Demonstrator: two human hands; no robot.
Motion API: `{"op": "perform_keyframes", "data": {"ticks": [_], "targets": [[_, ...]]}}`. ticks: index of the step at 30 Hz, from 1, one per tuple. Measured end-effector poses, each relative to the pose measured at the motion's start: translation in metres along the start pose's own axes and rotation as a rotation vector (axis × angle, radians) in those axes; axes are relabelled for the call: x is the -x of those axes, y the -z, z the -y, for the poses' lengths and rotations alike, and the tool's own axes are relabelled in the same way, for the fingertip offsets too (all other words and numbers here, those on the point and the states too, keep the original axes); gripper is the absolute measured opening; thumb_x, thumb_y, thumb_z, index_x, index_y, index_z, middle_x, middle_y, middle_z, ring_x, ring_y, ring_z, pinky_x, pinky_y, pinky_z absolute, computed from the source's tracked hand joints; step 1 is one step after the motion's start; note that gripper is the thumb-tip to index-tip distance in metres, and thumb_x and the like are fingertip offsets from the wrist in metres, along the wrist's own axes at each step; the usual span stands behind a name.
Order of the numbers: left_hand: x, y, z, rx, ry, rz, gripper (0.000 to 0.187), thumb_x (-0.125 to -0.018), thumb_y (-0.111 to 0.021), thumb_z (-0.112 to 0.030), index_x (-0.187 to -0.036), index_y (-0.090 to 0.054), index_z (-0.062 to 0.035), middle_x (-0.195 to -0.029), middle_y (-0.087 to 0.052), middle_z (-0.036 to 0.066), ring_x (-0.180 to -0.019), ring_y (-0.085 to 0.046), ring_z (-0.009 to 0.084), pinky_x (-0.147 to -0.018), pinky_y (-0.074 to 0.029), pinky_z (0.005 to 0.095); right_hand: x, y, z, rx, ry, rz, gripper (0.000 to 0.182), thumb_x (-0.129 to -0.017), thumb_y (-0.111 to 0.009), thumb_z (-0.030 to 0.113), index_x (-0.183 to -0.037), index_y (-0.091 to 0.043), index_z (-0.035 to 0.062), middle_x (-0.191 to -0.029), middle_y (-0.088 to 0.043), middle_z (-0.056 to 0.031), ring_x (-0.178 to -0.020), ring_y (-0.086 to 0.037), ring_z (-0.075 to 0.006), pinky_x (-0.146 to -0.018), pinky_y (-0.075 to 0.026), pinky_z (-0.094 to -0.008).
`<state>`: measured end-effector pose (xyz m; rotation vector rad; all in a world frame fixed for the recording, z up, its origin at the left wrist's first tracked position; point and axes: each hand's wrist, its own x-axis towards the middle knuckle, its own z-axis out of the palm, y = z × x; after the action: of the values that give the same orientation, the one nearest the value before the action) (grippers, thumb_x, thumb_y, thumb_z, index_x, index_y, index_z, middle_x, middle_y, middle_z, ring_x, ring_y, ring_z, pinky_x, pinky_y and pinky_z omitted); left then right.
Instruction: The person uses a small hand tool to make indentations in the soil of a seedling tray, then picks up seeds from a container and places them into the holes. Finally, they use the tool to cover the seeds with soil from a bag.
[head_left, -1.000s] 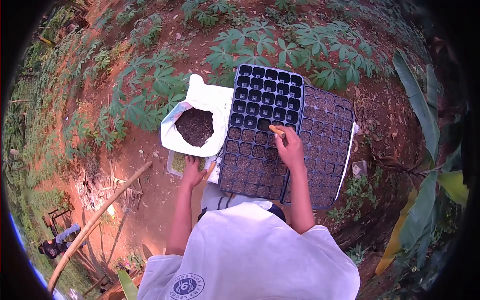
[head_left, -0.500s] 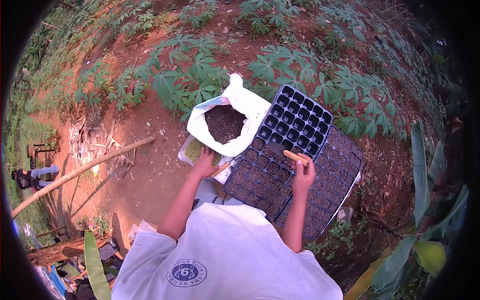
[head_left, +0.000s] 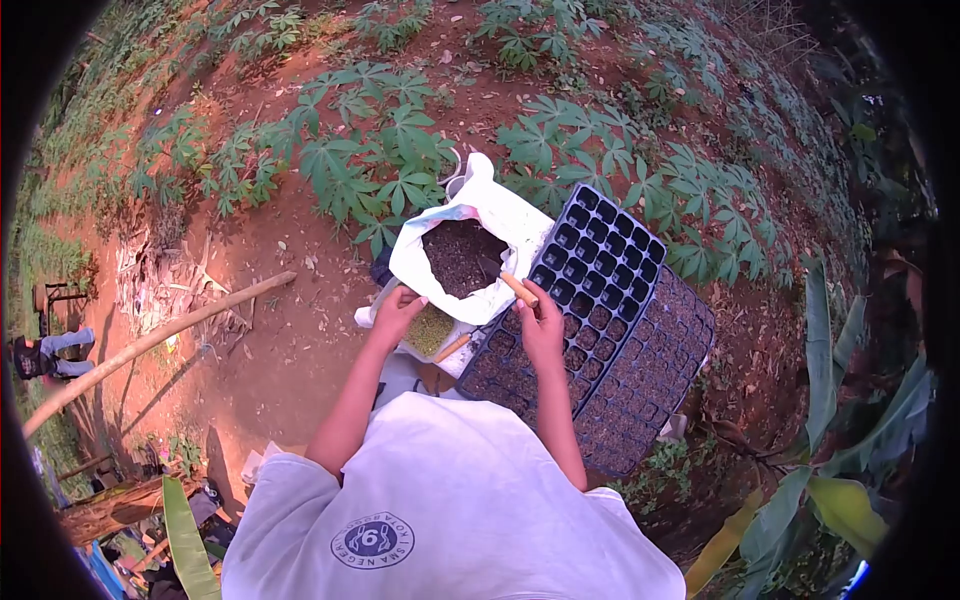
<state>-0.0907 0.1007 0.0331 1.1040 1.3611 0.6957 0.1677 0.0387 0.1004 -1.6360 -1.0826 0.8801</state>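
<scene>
My right hand is closed round the wooden handle of a small trowel. The trowel's dark blade reaches over the near right rim of a white sack toward the dark soil inside; its tip blends with the soil. At the sack's near left edge, my left hand grips the rim with its fingers. Just below that hand sits a pale tub of greenish, grainy material. A second wooden handle lies at the tub's right side.
Right of the sack lies a black seedling tray, its far cells unfilled and nearer cells holding soil. A soil-filled tray lies beside it. Leafy plants grow beyond. A wooden pole slants at left, near another person's legs.
My right hand has moved left with the trowel, from over the seedling tray to the sack. My left hand has risen from the tub's grainy material to the sack's rim.
</scene>
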Motion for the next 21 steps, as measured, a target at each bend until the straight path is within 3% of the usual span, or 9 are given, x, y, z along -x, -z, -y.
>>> {"op": "perform_keyframes", "data": {"ticks": [3, 5, 12, 21], "targets": [[-0.010, 0.013, -0.006, 0.030, 0.109, -0.013, 0.029, -0.084, -0.067, -0.023, -0.098, -0.058, 0.0002, -0.090, -0.063, 0.007, -0.085, -0.058, 0.0135, -0.079, -0.045, 0.0280, -0.005, -0.013, -0.009, 0.008, -0.005, -0.030, 0.036, -0.089, -0.054, 0.001, -0.125, -0.053, 0.0018, -0.105, -0.063, -0.0093, -0.086, -0.062, -0.0119, -0.077, -0.048, -0.0239], [-0.017, 0.019, -0.008, 0.127, 0.130, -0.063, 0.023, -0.084, -0.067, -0.026, -0.088, -0.057, -0.0054, -0.085, -0.063, 0.003, -0.079, -0.060, 0.0115, -0.065, -0.042, 0.0235, -0.006, -0.019, -0.013, 0.001, -0.019, -0.043, 0.036, -0.089, -0.054, 0.001, -0.126, -0.053, 0.0019, -0.106, -0.063, -0.0097, -0.087, -0.062, -0.0123, -0.078, -0.048, -0.0239], [-0.048, 0.046, -0.020, 0.057, 0.022, -0.099, 0.021, -0.083, -0.067, -0.021, -0.084, -0.058, -0.0017, -0.077, -0.060, 0.004, -0.072, -0.055, 0.0104, -0.067, -0.044, 0.0251, -0.013, -0.038, -0.019, -0.047, -0.136, -0.095, 0.037, -0.089, -0.050, -0.003, -0.126, -0.052, 0.0003, -0.107, -0.063, -0.0112, -0.088, -0.063, -0.0127, -0.076, -0.048, -0.0241], [-0.078, 0.070, -0.037, -0.035, -0.066, 0.100, 0.017, -0.082, -0.067, -0.015, -0.089, -0.058, -0.0014, -0.081, -0.059, 0.003, -0.074, -0.054, 0.0113, -0.069, -0.045, 0.0254, -0.010, -0.063, -0.023, -0.208, -0.202, -0.196, 0.035, -0.089, -0.050, -0.004, -0.123, -0.053, 0.0002, -0.104, -0.064, -0.0120, -0.086, -0.063, -0.0144, -0.076, -0.049, -0.0253]]}}
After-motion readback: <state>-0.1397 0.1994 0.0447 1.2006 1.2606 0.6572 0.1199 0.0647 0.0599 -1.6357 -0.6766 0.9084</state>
